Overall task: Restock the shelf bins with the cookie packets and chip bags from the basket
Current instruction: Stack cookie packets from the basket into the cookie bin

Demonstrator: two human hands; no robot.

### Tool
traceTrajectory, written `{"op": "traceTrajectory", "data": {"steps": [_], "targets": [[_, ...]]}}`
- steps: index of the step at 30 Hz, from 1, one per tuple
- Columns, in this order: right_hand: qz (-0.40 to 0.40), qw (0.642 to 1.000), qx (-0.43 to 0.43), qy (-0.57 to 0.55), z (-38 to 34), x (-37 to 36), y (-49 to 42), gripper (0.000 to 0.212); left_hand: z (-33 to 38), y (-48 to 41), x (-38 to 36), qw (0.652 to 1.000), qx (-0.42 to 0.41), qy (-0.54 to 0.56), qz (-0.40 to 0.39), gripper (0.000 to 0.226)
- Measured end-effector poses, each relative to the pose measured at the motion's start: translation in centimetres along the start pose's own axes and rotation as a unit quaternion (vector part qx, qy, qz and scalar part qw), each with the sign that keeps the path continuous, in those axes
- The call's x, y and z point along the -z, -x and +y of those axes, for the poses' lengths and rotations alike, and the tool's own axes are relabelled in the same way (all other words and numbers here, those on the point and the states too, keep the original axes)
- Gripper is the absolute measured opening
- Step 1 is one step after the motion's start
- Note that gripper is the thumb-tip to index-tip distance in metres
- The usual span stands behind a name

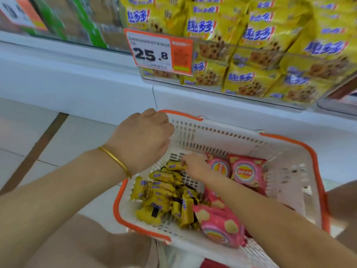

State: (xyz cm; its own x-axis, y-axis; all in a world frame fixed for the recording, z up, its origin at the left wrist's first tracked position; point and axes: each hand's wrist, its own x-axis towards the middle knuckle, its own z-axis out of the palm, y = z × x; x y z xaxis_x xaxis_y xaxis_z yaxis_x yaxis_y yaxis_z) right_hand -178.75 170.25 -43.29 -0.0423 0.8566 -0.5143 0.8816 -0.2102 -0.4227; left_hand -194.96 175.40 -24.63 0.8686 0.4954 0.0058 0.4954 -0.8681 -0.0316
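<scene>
A white basket with an orange rim [289, 182] stands on the floor below the shelf. Several small yellow cookie packets [166, 196] lie heaped in its left half, and pink chip bags [247, 173] lie in the middle and front. My right hand [195, 165] reaches down into the basket and pinches one yellow cookie packet [174, 166] at the top of the heap. My left hand [144, 140], with a gold bangle on the wrist, hovers over the basket's left corner with curled fingers; what it holds, if anything, is hidden.
Above the basket, a clear shelf bin [251, 97] is packed with yellow cookie bags [251, 82], and a price tag reading 25.8 [158, 53] hangs on its front. Green packages [85, 26] fill the bin to the left. Pale floor tiles [38, 132] lie left of the basket.
</scene>
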Motion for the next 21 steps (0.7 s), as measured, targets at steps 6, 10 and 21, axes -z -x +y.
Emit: {"op": "traceTrajectory", "data": {"steps": [6,10,21], "targets": [[-0.116,0.961,0.042,0.246,0.8,-3.7,-4.0,0.036,-0.8,-0.5,-0.6,1.000,-0.002,-0.001,-0.024,0.041],[-0.144,0.942,0.058,0.297,1.7,-5.2,-5.6,0.045,-1.4,-1.1,-0.8,0.997,0.019,0.012,-0.068,0.017],[0.065,0.963,0.028,-0.260,1.4,1.9,-0.5,0.021,-1.6,-3.1,-0.5,0.980,0.074,-0.051,-0.179,0.032]]}}
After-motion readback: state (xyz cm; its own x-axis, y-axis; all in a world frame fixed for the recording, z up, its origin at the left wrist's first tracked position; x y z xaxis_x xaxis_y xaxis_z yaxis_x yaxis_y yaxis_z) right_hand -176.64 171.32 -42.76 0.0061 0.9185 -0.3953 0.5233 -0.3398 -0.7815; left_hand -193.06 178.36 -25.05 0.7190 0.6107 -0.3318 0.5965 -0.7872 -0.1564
